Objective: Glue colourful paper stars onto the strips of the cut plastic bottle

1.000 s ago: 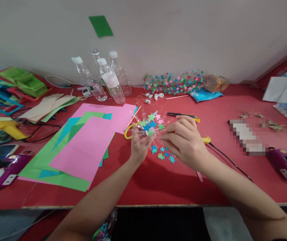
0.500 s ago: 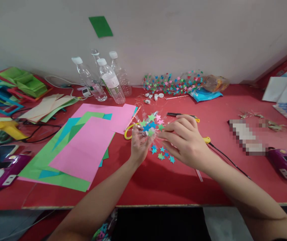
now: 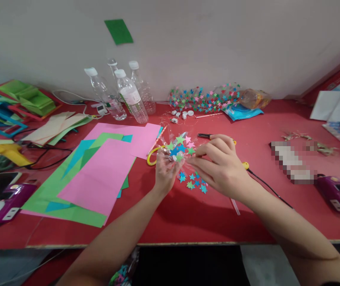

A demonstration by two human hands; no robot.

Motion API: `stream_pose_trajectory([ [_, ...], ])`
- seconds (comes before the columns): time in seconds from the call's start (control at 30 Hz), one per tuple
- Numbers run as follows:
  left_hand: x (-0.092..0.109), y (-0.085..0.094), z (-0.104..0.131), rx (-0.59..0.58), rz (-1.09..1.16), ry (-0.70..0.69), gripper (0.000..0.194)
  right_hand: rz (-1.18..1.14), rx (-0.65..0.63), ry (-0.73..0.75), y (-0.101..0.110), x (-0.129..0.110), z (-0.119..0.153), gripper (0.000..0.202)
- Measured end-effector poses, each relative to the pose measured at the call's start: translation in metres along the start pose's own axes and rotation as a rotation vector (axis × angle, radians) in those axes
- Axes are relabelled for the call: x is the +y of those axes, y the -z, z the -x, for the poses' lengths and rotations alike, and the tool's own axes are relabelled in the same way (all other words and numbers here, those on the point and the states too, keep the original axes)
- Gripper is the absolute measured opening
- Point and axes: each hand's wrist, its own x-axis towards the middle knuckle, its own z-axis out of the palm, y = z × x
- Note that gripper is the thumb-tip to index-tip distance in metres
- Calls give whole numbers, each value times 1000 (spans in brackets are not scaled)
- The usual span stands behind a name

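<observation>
My left hand [image 3: 166, 169] is closed around a clear plastic piece with thin splayed strips, which carries green, blue and pink paper stars [image 3: 180, 147]. Close on its right, my right hand [image 3: 217, 165] has its fingertips pinched together at the edge of the plastic. Whatever lies between those tips is too small to make out. Below the hands, loose blue and green stars [image 3: 191, 182] lie on the red table [image 3: 170, 222]. A yellow scissors handle [image 3: 151, 158] shows just left of my left hand.
Coloured paper sheets [image 3: 98, 174] cover the left side. Plastic bottles [image 3: 132, 95] stand by the wall, beside a star-covered clear bottle [image 3: 205, 98] lying down. A black-handled tool [image 3: 204, 136] and a corded yellow tool [image 3: 245, 165] lie near my right hand. Purple power strips [image 3: 338, 196] sit at both sides.
Both hands stay nearly in place around the plastic piece. My right hand has shifted very slightly, and a little more of the loose stars shows beneath it.
</observation>
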Motion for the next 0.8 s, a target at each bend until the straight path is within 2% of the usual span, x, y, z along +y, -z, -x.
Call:
stream_pose_trajectory([
  [0.27, 3, -3, -1, 24, -33, 3, 52, -33, -16, -55, 2, -1, 0, 10],
  [0.43, 1, -2, -1, 18, -27, -19, 55, -29, -17, -41, 0, 0, 1, 8],
  [0.57, 4, -1, 0, -8, -29, 0, 47, -34, -19, -17, 0, 1, 1, 13],
  [0.8, 7, -4, -1, 13, 18, 30, 47, -126, 176, -89, 12, 5, 1, 18],
])
